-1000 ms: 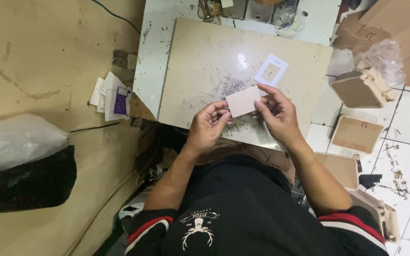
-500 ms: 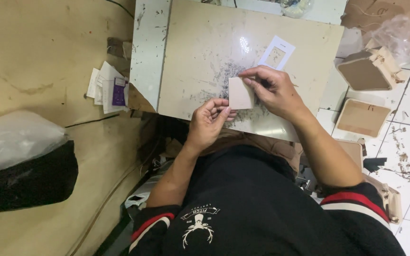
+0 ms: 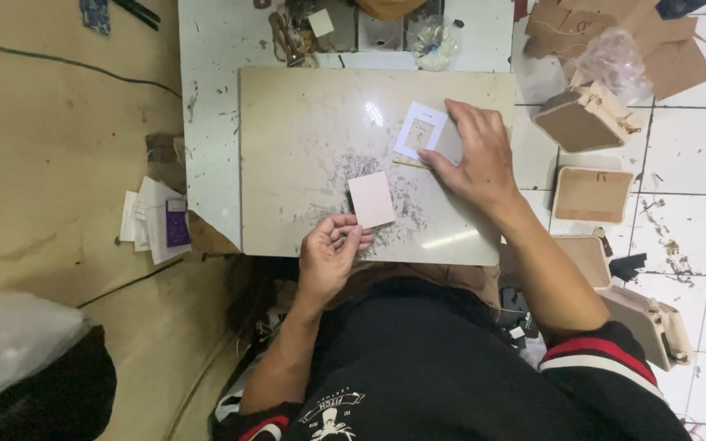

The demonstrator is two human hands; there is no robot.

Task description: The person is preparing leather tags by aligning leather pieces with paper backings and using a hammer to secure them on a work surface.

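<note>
Pink card square (image 3: 371, 199) sits near the front edge of the scuffed cutting board (image 3: 304, 139), pinched at its lower corner by our left hand (image 3: 330, 257). Our right hand (image 3: 474, 155) lies flat, fingers spread, touching a white frame-shaped template (image 3: 419, 131) toward the board's right edge.

The left hand (image 3: 330, 255) is close to the body with the palm turned up. Its fingers (image 3: 351, 237) are curled in and pinch something at the tips. The right arm reaches out farther. The right hand (image 3: 473, 155) lies flat, palm down, fingers spread a little.
</note>
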